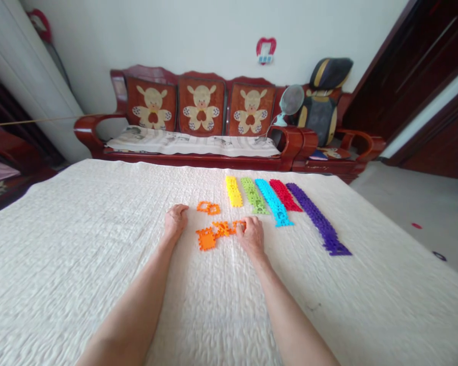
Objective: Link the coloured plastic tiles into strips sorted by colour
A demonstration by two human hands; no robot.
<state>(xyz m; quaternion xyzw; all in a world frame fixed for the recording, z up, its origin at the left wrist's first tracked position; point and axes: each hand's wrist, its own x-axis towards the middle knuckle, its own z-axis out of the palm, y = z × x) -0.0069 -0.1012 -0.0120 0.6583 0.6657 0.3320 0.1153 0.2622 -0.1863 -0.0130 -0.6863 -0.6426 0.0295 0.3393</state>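
My right hand (251, 235) has its fingers closed on an orange interlocking plastic piece (238, 225), a square frame with toothed edges. Left of it, touching or nearly touching, lie a small cluster of orange pieces (222, 229) and a solid orange square (206, 240). Two orange frame pieces (208, 207) lie farther back, between my hands. To their left my left hand (176, 221) rests on the white quilted cover (110, 264), fingers curled in, with nothing showing in them.
Strips of joined pieces lie at the back right: yellow (234, 191), green (254, 195), light blue (274, 201), red (285, 194) and purple (316, 216). Beyond the covered surface stands a wooden sofa (198, 161) with bear cushions (202, 105), a small fan (292, 100) and a massage seat pad (318, 119).
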